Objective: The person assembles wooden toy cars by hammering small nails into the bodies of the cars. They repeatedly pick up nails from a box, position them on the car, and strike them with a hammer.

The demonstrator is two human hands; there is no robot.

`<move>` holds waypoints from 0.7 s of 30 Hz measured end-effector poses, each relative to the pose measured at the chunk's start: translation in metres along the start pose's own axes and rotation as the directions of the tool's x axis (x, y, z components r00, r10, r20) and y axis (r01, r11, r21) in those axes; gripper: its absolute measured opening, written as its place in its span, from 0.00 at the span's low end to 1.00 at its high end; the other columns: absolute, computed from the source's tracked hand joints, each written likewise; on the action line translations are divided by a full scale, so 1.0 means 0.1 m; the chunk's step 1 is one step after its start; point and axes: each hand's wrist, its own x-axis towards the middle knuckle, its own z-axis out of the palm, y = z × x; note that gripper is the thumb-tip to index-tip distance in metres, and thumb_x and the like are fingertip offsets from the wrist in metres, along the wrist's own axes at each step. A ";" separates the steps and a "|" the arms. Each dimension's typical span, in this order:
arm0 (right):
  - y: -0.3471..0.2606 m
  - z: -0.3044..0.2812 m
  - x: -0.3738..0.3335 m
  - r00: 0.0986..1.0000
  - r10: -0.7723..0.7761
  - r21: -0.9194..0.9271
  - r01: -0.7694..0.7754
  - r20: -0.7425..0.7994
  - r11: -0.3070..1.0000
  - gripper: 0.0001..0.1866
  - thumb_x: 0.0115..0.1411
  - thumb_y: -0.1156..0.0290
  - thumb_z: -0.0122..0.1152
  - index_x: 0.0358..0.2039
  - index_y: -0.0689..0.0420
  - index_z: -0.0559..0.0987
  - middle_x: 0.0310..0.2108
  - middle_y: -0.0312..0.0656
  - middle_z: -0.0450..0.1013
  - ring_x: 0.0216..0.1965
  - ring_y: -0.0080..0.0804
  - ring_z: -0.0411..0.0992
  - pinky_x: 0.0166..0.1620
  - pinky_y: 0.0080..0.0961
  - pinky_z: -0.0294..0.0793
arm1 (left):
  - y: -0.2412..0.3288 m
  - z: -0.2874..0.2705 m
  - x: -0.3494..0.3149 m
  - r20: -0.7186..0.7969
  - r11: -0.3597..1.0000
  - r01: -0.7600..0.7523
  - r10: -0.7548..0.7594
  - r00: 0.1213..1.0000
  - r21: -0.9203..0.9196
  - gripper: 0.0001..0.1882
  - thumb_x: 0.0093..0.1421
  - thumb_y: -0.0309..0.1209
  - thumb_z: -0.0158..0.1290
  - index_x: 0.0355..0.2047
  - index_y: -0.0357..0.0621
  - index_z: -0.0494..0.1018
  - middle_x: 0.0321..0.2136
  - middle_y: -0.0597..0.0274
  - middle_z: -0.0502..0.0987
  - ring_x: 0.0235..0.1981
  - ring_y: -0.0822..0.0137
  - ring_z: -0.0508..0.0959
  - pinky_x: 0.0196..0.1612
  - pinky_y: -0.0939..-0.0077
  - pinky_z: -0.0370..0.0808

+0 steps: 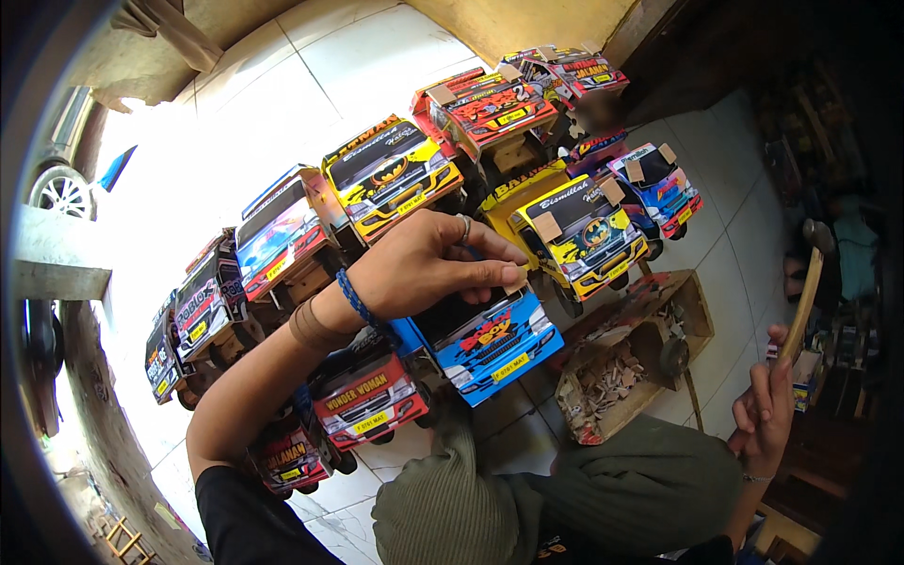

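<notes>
Left hand point(428, 268) pinches a small tan block point(516, 283) at a blue, boxy toy truck point(501, 353) — front toward the wearer. Right hand point(765, 414) grips a wooden-handled hammer point(802, 301) — long axis steep, head up

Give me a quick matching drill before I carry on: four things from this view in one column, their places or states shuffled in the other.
Things:
1. Hammer
2. Wooden box
3. Blue bracelet
4. Tan piece

Places or states:
A. Around the wrist of the left hand
B. Holding small scraps
C. Pinched between fingers at the blue truck
D. Gripped in the right hand

Pairs: 1-D, 2-B, 3-A, 4-C
</notes>
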 end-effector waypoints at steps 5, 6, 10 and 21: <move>-0.02 0.35 0.12 0.997 0.021 -0.331 0.004 0.070 0.944 0.31 0.74 0.53 0.51 0.69 0.57 0.59 0.16 0.26 0.56 0.11 0.10 0.48 0.12 0.11 0.51 | 0.00 0.01 -0.01 -0.012 0.999 -0.024 0.024 1.000 0.039 0.17 0.65 0.36 0.63 0.47 0.35 0.81 0.35 0.65 0.85 0.32 0.80 0.80 0.37 0.85 0.79; -0.04 0.43 0.14 0.998 0.017 -0.438 0.009 0.056 0.899 0.32 0.73 0.53 0.54 0.69 0.58 0.61 0.17 0.26 0.58 0.12 0.09 0.49 0.13 0.11 0.51 | 0.00 0.01 0.00 -0.017 0.998 -0.035 0.036 0.999 0.051 0.17 0.65 0.36 0.63 0.47 0.35 0.81 0.35 0.65 0.84 0.32 0.80 0.80 0.37 0.84 0.80; -0.18 0.69 0.21 0.966 0.183 -0.612 -0.034 0.183 0.790 0.28 0.67 0.66 0.63 0.64 0.63 0.70 0.25 0.35 0.73 0.20 0.12 0.62 0.24 0.15 0.64 | -0.02 0.01 0.00 -0.028 0.995 -0.061 0.063 0.998 0.076 0.17 0.65 0.37 0.63 0.46 0.36 0.82 0.34 0.65 0.84 0.31 0.79 0.80 0.37 0.83 0.81; -0.14 1.06 0.41 0.841 0.217 -0.779 0.319 0.495 0.540 0.26 0.63 0.70 0.67 0.59 0.67 0.74 0.44 0.53 0.81 0.44 0.35 0.82 0.47 0.29 0.78 | 0.00 0.03 0.00 -0.047 0.995 -0.040 0.044 0.998 0.089 0.17 0.64 0.38 0.64 0.45 0.36 0.82 0.33 0.65 0.84 0.31 0.80 0.80 0.36 0.83 0.80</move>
